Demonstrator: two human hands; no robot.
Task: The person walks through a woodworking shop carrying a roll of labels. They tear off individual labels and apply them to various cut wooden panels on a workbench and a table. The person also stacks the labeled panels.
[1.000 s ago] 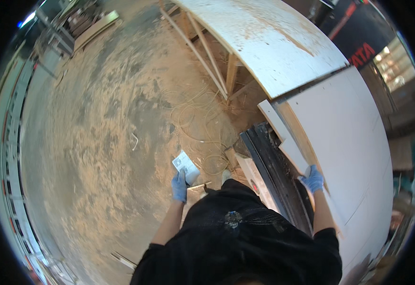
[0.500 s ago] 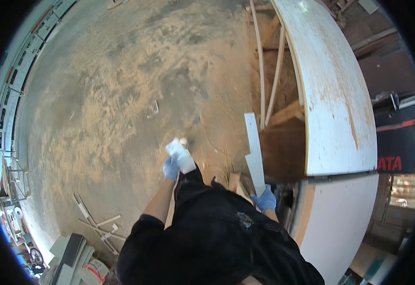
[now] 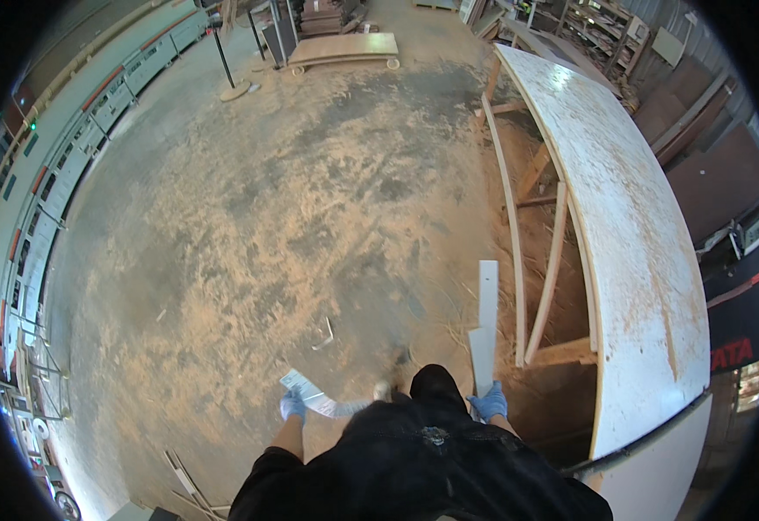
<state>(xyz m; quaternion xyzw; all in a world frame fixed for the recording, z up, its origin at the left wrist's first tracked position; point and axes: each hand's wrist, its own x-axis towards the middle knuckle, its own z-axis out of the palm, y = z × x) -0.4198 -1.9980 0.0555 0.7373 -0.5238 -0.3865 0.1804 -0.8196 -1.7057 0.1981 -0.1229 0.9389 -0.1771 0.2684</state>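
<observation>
My left hand (image 3: pixel 292 405), in a blue glove, is closed on one end of a crumpled white sheet (image 3: pixel 313 396), perhaps plastic, that bends away toward my legs. It is held low over the dusty floor, at the left of my body. In my right hand (image 3: pixel 489 402), also blue-gloved, are white flat strips (image 3: pixel 487 323) of board, gripped at their near end. They point ahead, a longer one beside a shorter one, just left of the bench's wooden frame. The fingers of both hands are partly hidden.
A long white-topped bench (image 3: pixel 618 208) on wooden legs runs along my right, with sawdust on it. Sawdust covers much of the concrete floor (image 3: pixel 249 234). Wood offcuts (image 3: pixel 190 486) lie at the near left. A low wheeled platform (image 3: pixel 345 50) stands far ahead; a long machine (image 3: pixel 67 165) lines the left.
The view has tilted up and shows more floor ahead. My left hand has swung out left with the white sheet, which now stretches longer. The strips in my right hand point straighter ahead.
</observation>
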